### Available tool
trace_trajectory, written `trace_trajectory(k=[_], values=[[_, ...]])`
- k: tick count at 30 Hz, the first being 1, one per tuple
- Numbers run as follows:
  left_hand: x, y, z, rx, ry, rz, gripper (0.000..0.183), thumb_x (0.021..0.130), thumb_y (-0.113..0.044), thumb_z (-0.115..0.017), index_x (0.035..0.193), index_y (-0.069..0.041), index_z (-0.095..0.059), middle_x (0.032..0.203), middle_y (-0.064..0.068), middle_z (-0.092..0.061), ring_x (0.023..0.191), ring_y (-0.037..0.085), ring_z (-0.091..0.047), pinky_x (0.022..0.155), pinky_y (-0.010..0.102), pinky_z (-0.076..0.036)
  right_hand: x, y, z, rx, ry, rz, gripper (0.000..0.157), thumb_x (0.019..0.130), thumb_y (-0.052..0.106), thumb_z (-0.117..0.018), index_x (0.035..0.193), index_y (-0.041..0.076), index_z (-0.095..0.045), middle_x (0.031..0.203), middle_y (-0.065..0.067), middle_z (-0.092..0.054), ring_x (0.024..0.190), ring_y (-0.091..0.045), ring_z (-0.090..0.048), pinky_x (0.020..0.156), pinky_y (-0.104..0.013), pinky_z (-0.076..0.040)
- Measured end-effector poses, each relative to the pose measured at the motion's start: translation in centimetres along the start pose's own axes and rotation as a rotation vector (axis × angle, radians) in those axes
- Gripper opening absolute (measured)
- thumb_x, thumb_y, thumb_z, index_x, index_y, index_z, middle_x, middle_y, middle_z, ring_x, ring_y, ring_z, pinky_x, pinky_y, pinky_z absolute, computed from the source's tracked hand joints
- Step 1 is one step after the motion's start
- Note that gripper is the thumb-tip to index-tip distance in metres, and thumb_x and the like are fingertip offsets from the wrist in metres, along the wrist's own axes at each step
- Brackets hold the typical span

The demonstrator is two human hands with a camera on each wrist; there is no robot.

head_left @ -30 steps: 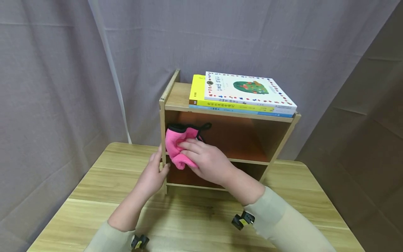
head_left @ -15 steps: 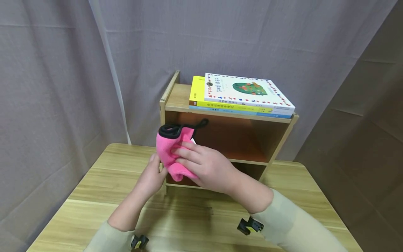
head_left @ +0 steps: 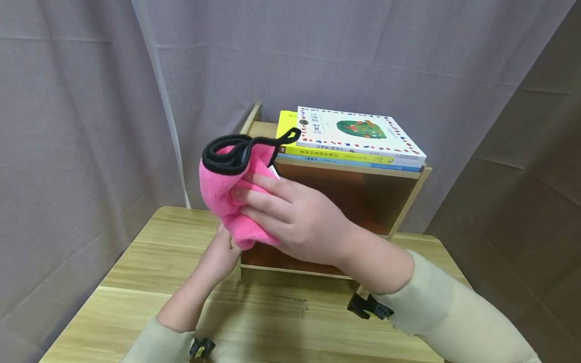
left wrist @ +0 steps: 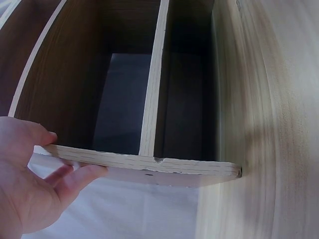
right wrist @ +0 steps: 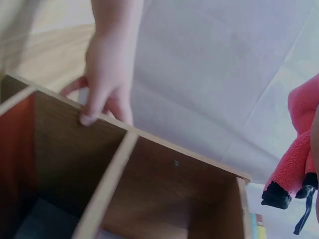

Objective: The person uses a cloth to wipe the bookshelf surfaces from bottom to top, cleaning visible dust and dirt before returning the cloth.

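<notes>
A small wooden bookshelf [head_left: 410, 199] stands on the table. My left hand [head_left: 219, 258] grips its left side panel; in the left wrist view the thumb lies over the panel's front edge [left wrist: 119, 160] and the fingers are on the outer face. My right hand [head_left: 306, 219] holds a bunched pink cloth [head_left: 215, 189] with black trim and a loop. The cloth is raised in front of the shelf's upper left corner, hiding part of that panel. In the right wrist view the cloth [right wrist: 294, 159] is at the right edge, apart from the shelf.
Several books lie stacked on the shelf's top board, a white one [head_left: 358, 132] uppermost, above a yellow one [head_left: 286, 132]. Grey curtains [head_left: 345, 60] hang behind and at the sides. The wooden table [head_left: 150, 272] extends around the shelf.
My right hand has drawn the pink cloth out of the upper compartment, first towards me, then up and to the left. My left hand stays on the side panel.
</notes>
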State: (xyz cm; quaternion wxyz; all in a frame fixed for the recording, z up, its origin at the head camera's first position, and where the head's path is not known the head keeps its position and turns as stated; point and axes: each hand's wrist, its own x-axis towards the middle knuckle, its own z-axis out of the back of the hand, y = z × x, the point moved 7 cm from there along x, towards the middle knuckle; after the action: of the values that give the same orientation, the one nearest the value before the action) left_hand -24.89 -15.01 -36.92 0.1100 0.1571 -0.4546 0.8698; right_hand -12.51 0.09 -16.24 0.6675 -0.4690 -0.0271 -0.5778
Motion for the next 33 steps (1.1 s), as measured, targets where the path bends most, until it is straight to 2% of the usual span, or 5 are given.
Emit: trace_trajectory(k=[4,11,17,26,33], values=[[0.1,0.4,-0.2,0.035,0.012,0.059,0.064,0.101,-0.020,-0.055,0.157,-0.020,-0.025,0.145,0.015,-0.039,0.132,0.036,-0.046,0.109,0.054,-0.038,1.3,-1.5,0.7,-0.007,-0.024,-0.028,0.034,0.091,0.025,-0.074,0.112,-0.001,-0.071,0.124,-0.013,-0.066,0.120,-0.030,-0.058,0.106,-0.036,-0.044],[0.2,0.3,-0.4,0.021,0.013,0.107,0.085,0.100,-0.016,-0.057,0.157,-0.044,-0.001,0.142,0.015,-0.042,0.122,0.035,-0.054,0.098,0.055,-0.048,3.1,-6.0,0.3,-0.005,0.010,-0.188,0.021,0.095,0.017,-0.069,0.107,-0.001,-0.070,0.123,-0.015,-0.066,0.122,-0.030,-0.058,0.112,-0.036,-0.038],[0.1,0.1,-0.6,0.023,0.022,0.105,0.084,0.100,-0.017,-0.056,0.157,-0.044,0.001,0.145,0.016,-0.040,0.124,0.036,-0.052,0.098,0.055,-0.048,3.9,-9.9,-0.8,-0.041,0.101,-0.313,0.028,0.101,0.025,-0.059,0.105,-0.001,-0.071,0.120,-0.012,-0.067,0.118,-0.028,-0.060,0.098,-0.039,-0.052],[0.3,0.1,-0.9,0.055,0.013,0.113,0.082,0.101,-0.019,-0.055,0.158,-0.039,-0.001,0.144,0.013,-0.041,0.099,0.030,-0.062,0.084,0.046,-0.054,4.5,-14.7,-3.4,-0.031,0.432,-0.526,0.037,0.105,0.032,-0.049,0.113,0.003,-0.070,0.123,-0.008,-0.065,0.109,-0.022,-0.063,0.094,-0.036,-0.053],[0.2,0.2,-0.9,0.055,0.015,0.122,0.082,0.101,-0.020,-0.055,0.158,-0.037,0.001,0.149,0.016,-0.037,0.115,0.034,-0.059,0.092,0.049,-0.053,3.6,-17.2,-5.7,-0.004,0.649,-0.675,0.039,0.105,0.035,-0.045,0.120,0.004,-0.064,0.115,-0.007,-0.060,0.097,-0.021,-0.057,0.092,-0.031,-0.049]])
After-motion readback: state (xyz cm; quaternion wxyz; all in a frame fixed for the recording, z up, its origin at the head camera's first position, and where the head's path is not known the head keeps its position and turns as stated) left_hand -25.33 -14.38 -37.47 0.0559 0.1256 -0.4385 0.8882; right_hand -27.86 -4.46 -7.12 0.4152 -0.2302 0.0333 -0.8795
